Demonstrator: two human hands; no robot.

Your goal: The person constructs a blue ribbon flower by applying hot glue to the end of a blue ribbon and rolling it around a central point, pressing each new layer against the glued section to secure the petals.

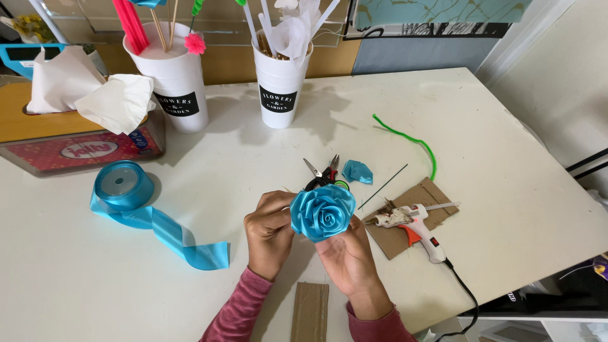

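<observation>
- My left hand [269,231] pinches the side of a glossy blue satin ribbon rose [323,212], fingers curled and pressed against its outer petals.
- My right hand [347,253] lies palm up under the rose, its grip closed lightly around the base; the bloom sits between both hands, raised above the near middle of the white desk [481,126].
- The rose is a tight spiral at its centre, with broader folded petals around it.
- A spool of the same blue ribbon [123,185] lies to the left, a flat shiny length trailing off it.
- Just behind the rose: small scissors [323,172] and a cut scrap of ribbon [358,171].
- To the right, a white glue gun [415,228] with an orange trigger rests on a piece of brown cardboard [437,193]; a fuzzy green pipe cleaner [411,140] curves beyond it.
- Two white plastic buckets [174,88] hold sticks and paper at the back edge; crumpled white tissue [117,101] sits on a box to the left.
- A narrow cardboard strip [310,310] lies between my pink sleeves [237,313].
</observation>
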